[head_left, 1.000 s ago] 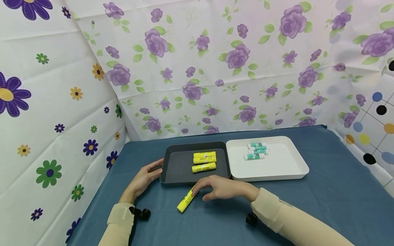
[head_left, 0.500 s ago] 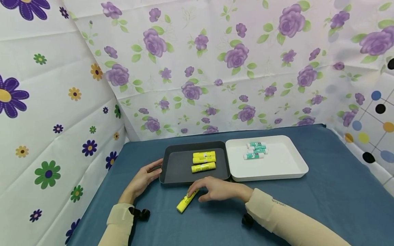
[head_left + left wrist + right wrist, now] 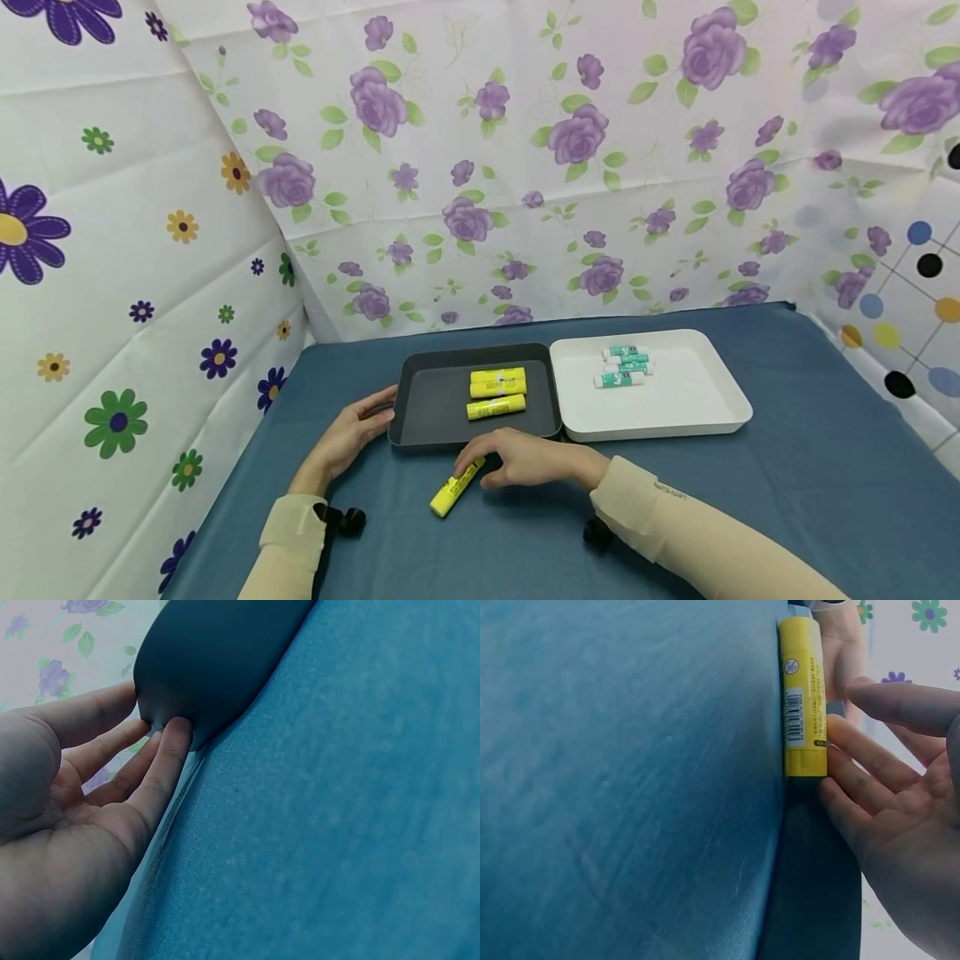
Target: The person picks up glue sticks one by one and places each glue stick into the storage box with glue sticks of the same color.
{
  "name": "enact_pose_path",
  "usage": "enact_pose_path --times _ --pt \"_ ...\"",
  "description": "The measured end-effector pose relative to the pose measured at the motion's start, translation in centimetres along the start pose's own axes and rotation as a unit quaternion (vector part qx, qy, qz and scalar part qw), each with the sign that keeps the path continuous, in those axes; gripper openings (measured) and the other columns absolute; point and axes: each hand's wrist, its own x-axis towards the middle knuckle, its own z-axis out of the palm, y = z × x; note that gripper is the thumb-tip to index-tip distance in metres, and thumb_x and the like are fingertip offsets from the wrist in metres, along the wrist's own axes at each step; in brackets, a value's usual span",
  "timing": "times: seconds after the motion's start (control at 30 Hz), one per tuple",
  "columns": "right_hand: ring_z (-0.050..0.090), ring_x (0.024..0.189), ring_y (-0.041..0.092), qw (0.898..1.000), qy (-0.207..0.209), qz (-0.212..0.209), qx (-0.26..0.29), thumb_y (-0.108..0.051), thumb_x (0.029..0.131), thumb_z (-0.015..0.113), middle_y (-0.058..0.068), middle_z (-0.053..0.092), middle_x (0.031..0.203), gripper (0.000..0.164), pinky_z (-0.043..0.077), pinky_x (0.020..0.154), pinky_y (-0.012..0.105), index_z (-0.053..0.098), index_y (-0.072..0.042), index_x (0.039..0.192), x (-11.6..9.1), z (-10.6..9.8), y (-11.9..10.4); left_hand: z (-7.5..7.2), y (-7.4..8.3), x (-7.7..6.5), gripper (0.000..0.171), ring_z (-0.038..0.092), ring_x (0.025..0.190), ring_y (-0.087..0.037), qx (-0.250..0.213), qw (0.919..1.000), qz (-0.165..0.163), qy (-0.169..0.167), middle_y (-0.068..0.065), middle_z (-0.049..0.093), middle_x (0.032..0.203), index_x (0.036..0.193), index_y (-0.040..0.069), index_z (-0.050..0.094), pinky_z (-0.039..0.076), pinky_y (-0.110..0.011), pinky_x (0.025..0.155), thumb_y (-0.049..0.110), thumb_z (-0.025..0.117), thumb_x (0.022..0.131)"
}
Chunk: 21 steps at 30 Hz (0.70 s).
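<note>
A yellow glue stick lies slantwise on the blue cloth, in front of the dark grey tray. My right hand reaches over its far end; in the right wrist view the fairly straight fingers touch the side of the yellow tube, while the thumb stands apart from it. At the tray's left edge is my left hand. Its extended fingers rest against the tray's rounded corner in the left wrist view. Inside the grey tray lie 3 more yellow glue sticks.
A white tray stands against the grey tray's right side, with several small green-and-white tubes in it. Blue cloth covers the table. Flowered sheets hang behind and at the sides.
My right hand has shifted a little to the left, farther over the yellow glue stick. The left hand stays at the grey tray, and the trays keep their places.
</note>
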Motion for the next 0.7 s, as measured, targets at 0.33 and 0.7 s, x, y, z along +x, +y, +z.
enact_pose_path --times 0.33,0.7 --pt "0.055 0.131 0.007 0.997 0.002 -0.001 -0.078 -0.004 0.100 0.069 -0.004 0.063 0.139 0.037 0.047 0.112 0.032 0.072 -0.019 0.132 0.3 0.4 -0.7 0.0 0.0 0.1 0.062 0.035 0.150 -0.037 -0.001 1.0000 0.001 -0.002 -0.019 0.033 0.164 0.164 0.009 0.034 0.030 -0.054 0.124 0.017 0.060 0.108" --pt "0.061 0.111 0.002 0.992 0.015 -0.013 -0.121 -0.004 0.100 0.069 -0.008 0.066 0.122 0.033 0.052 0.098 0.021 0.073 -0.019 0.129 0.6 1.2 -0.3 0.0 0.0 0.0 0.063 0.036 0.150 -0.037 0.000 1.0000 -0.001 -0.001 -0.019 0.034 0.163 0.164 0.009 0.034 0.031 -0.053 0.124 0.018 0.061 0.107"
